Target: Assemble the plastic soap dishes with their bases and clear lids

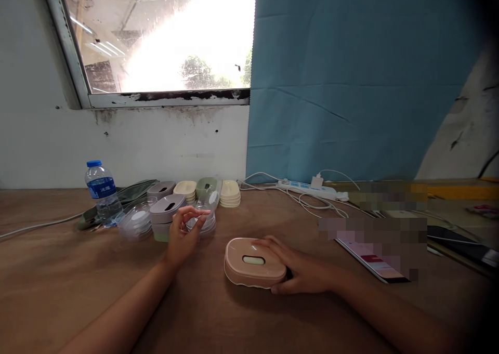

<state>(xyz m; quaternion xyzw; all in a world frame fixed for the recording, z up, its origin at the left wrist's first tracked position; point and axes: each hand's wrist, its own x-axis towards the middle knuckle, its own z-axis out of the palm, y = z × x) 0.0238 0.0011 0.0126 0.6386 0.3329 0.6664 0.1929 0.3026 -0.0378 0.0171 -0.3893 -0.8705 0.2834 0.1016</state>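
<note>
On the brown table, my right hand [298, 265] is wrapped round the right end of a peach-pink oval box [241, 273]. Its lid has an oval slot, with something pale showing inside, and a cream edge runs along the bottom. Farther left, my left hand [187, 234] pinches at the edge of a tilted clear plastic lid [213, 200]; the exact contact is partly hidden. Below that lid sits a stack of clear round lids [208, 228]. Close to the left wrist stands a lilac slotted box [161, 211] over a green base.
Behind are cream trays [230, 194], a green box [205, 186] and a grey-mauve box [160, 188]. More clear lids [136, 221] and a water bottle [102, 193] stand left. A power strip [304, 189], white cables [312, 203] and a phone [370, 258] lie right.
</note>
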